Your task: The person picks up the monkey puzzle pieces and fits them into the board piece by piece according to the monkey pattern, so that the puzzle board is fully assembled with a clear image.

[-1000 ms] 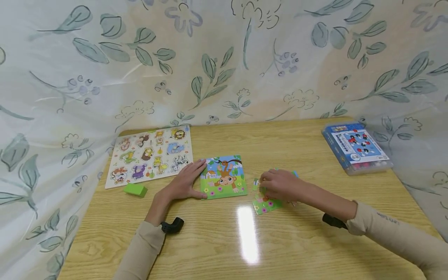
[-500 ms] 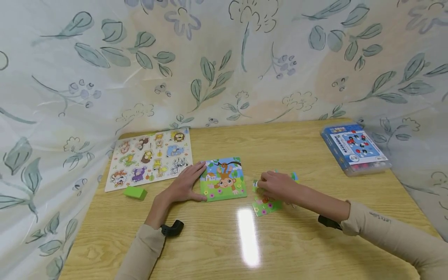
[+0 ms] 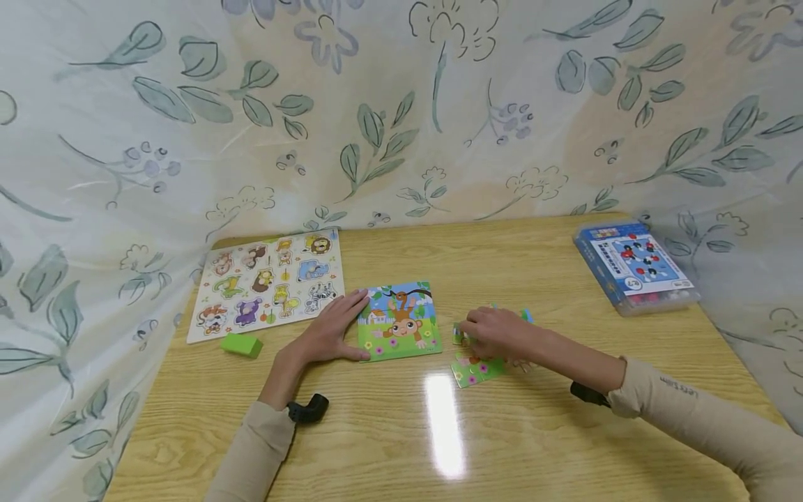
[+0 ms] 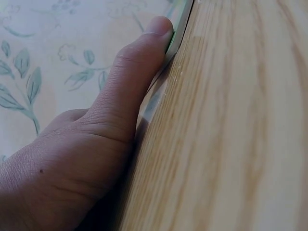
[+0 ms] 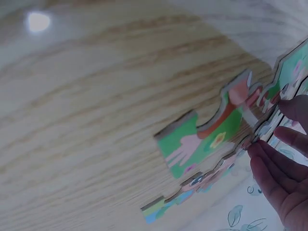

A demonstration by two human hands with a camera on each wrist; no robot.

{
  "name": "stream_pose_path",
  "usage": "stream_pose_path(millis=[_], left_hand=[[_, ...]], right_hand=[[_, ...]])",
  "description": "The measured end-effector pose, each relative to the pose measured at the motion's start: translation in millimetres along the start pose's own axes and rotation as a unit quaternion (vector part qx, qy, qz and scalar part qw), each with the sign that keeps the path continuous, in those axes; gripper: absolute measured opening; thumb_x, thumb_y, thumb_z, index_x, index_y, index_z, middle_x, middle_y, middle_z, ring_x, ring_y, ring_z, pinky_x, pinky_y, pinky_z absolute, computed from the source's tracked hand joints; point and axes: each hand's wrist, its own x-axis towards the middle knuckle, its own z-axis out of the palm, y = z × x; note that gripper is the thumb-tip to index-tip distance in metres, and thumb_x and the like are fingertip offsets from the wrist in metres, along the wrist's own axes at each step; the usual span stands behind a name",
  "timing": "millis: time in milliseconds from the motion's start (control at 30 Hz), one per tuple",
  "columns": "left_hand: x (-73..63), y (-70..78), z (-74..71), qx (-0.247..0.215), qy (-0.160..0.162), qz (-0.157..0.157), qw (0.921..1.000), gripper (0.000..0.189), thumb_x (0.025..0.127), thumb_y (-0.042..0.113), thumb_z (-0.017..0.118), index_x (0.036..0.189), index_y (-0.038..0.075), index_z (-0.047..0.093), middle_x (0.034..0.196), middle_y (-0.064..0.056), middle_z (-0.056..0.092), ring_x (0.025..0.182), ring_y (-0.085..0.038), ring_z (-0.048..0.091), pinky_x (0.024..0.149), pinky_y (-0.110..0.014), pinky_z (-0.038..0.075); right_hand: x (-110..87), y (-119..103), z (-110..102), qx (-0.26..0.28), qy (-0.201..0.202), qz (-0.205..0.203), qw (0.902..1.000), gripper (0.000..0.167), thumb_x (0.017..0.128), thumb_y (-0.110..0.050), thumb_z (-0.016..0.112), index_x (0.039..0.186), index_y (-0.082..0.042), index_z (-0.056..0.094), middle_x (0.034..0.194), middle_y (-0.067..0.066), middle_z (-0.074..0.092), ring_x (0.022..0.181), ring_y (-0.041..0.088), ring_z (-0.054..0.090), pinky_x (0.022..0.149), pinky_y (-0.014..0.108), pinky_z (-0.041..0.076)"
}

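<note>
My left hand (image 3: pixel 329 329) rests at the left edge of a square monkey picture board (image 3: pixel 401 324), fingers at its upper left and thumb at its lower-left corner. In the left wrist view, the left thumb (image 4: pixel 137 72) touches the board's edge. Right of the board, my right hand (image 3: pixel 502 333) pinches a jigsaw puzzle piece (image 3: pixel 461 333) among other pieces. Flowered green pieces (image 3: pixel 473 373) lie just below that hand. In the right wrist view, a green piece with a painted pink hand (image 5: pixel 185 147) lies loose beside the fingertips (image 5: pixel 255 147). The right hand partly hides several pieces.
A white animal puzzle board (image 3: pixel 270 286) lies at the back left, with a green block (image 3: pixel 242 344) before it. A clear-lidded blue box (image 3: pixel 636 265) stands at the back right. Patterned cloth (image 3: pixel 401 139) hangs behind the wooden table (image 3: pixel 351 446).
My right hand has shifted very slightly left over the puzzle pieces, its fingertips still among them. The left hand keeps its place on the picture board.
</note>
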Motion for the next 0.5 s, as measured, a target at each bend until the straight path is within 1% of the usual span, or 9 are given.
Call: stream_pose_path(millis=[200,400,500], left_hand=[[-0.1,1.2,-0.7,-0.001,-0.001,-0.002,1.0000,0.112,0.073,0.057,0.076,0.155,0.006,0.020,0.164,-0.011,0.016,0.152,-0.031,0.014,0.122,-0.054,0.014],[0.2,0.7,0.3,-0.003,-0.004,-0.005,1.0000,0.111,0.074,0.056,0.076,0.155,0.005,0.020,0.164,-0.012,0.016,0.152,-0.032,0.014,0.121,-0.055,0.014],[0.4,0.4,0.8,-0.004,-0.005,-0.005,1.0000,0.111,0.074,0.057,0.075,0.155,0.006,0.020,0.164,-0.011,0.016,0.152,-0.032,0.014,0.122,-0.055,0.014]], right_hand=[[0.8,1.8,-0.5,0.006,-0.013,0.005,0.9999,0.018,0.077,-0.009,0.072,0.094,-0.011,0.067,0.082,0.002,0.065,0.069,0.016,0.060,0.053,0.018,0.045],[0.1,3.3,0.1,0.012,0.007,-0.010,0.9998,0.017,0.075,-0.009,0.074,0.090,-0.011,0.066,0.082,0.002,0.066,0.070,0.016,0.062,0.054,0.018,0.047],[-1.4,4.9,0.5,0.030,0.004,-0.010,0.9995,0.018,0.075,-0.009,0.073,0.090,-0.011,0.065,0.085,0.002,0.066,0.072,0.016,0.062,0.056,0.019,0.048]])
